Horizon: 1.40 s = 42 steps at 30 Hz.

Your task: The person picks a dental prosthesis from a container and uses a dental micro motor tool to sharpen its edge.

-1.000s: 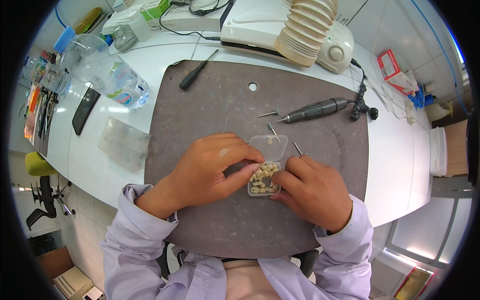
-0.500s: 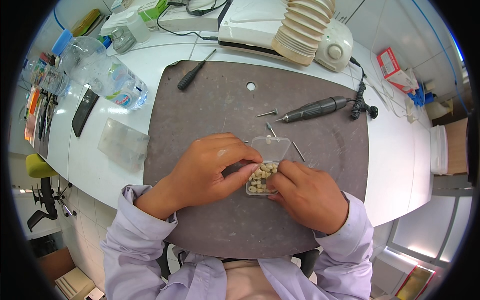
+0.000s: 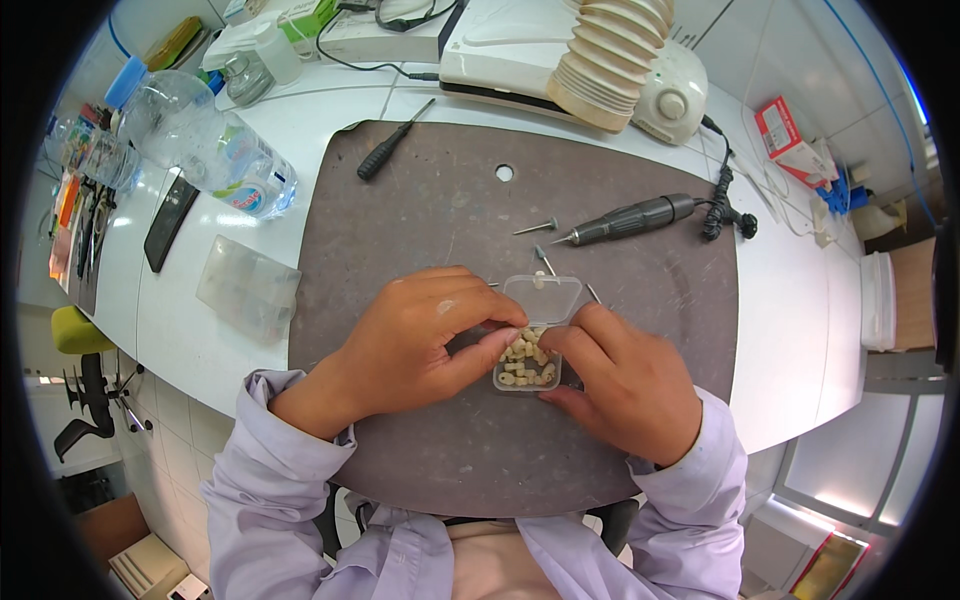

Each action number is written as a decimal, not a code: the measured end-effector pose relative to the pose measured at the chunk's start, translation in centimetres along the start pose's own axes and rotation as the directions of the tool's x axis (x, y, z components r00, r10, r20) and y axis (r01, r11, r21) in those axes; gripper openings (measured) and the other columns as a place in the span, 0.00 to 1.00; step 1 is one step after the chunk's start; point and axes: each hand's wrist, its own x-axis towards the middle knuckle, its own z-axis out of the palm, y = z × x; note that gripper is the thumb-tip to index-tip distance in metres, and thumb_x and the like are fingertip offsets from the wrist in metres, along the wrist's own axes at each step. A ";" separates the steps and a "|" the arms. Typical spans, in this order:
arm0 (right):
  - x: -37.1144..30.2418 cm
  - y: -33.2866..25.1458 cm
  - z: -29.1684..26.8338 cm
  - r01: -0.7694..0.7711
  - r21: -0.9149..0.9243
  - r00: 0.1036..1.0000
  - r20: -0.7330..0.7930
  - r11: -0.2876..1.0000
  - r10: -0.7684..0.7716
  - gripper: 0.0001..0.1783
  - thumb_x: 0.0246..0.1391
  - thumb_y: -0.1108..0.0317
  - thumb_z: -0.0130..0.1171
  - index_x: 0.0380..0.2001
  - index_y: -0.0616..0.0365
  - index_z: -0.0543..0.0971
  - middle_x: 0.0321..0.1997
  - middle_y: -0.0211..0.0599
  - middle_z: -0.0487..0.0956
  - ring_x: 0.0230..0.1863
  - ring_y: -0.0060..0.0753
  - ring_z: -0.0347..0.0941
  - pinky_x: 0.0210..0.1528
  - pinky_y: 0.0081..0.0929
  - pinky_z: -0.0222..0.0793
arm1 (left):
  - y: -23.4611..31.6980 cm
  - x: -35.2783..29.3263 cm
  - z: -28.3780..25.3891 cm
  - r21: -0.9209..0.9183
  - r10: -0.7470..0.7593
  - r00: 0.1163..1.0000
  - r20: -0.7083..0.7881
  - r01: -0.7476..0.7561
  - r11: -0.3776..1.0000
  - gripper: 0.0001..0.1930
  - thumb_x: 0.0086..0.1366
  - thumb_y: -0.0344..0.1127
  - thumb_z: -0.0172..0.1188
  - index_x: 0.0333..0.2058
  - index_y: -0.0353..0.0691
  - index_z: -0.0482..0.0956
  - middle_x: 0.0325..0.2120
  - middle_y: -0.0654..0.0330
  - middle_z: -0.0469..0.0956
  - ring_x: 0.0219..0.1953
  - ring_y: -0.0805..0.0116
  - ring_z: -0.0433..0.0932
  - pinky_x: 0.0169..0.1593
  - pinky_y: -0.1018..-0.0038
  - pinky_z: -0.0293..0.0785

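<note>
A small clear plastic box (image 3: 527, 386) with its lid (image 3: 543, 298) raised sits on the brown mat in front of me. Inside lie many cream-coloured, tooth-like pieces (image 3: 521, 367). At the box's upper left side, my left hand (image 3: 425, 335) is closed, thumb and index fingertip together on the edge. My right hand (image 3: 635, 380) is on the other side, its index finger over the pieces and its thumb apart, by the lower right corner. Nothing shows between those right fingers. A thin metal bit (image 3: 593, 293) is partly hidden behind the right hand.
Beyond the box, a black rotary handpiece (image 3: 635, 218) and small bits (image 3: 536, 227) lie on the mat (image 3: 430, 220). A screwdriver (image 3: 395, 140) is at the back left. Left of the mat are a clear case (image 3: 247, 285), a phone (image 3: 170, 223) and a water bottle (image 3: 205, 140).
My right fingers have drawn up and back toward the box's right edge, uncovering more pieces in its lower right part. The left hand stays in place.
</note>
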 end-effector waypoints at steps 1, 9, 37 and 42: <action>0.0 0.0 0.1 0.004 -0.016 1.000 0.000 1.000 -0.004 0.22 0.48 0.65 0.73 0.46 0.54 0.78 0.42 0.34 0.73 0.42 0.39 0.79 0.38 0.37 0.78 | 0.0 0.0 0.0 -0.001 -0.002 1.000 -0.001 0.002 1.000 0.07 0.59 0.25 0.70 0.37 0.35 0.86 0.33 0.55 0.87 0.33 0.59 0.84 0.38 0.68 0.79; -0.4 0.5 0.2 0.099 -0.042 0.991 0.091 0.994 -0.095 0.25 0.46 0.62 0.74 0.49 0.50 0.80 0.41 0.33 0.73 0.42 0.38 0.79 0.38 0.35 0.78 | 0.0 0.1 0.0 0.001 0.004 1.000 0.001 -0.004 1.000 0.06 0.60 0.25 0.70 0.37 0.35 0.86 0.32 0.56 0.87 0.33 0.59 0.84 0.38 0.68 0.79; -1.6 2.1 -3.1 -0.095 -0.038 0.979 0.179 0.995 0.100 0.10 0.50 0.65 0.72 0.36 0.51 0.83 0.35 0.33 0.81 0.38 0.43 0.81 0.37 0.40 0.77 | 0.1 0.1 0.0 0.015 0.075 0.994 0.076 -0.077 0.997 0.10 0.55 0.26 0.74 0.37 0.38 0.87 0.34 0.57 0.87 0.36 0.58 0.85 0.41 0.67 0.80; -1.5 1.9 -2.6 -0.094 -0.036 0.948 0.302 0.995 0.100 0.09 0.52 0.65 0.70 0.35 0.51 0.82 0.36 0.33 0.82 0.41 0.42 0.82 0.41 0.41 0.79 | 0.2 0.2 -0.1 0.033 0.077 0.992 0.098 -0.081 0.996 0.11 0.55 0.26 0.75 0.38 0.38 0.87 0.34 0.56 0.87 0.36 0.57 0.85 0.41 0.66 0.80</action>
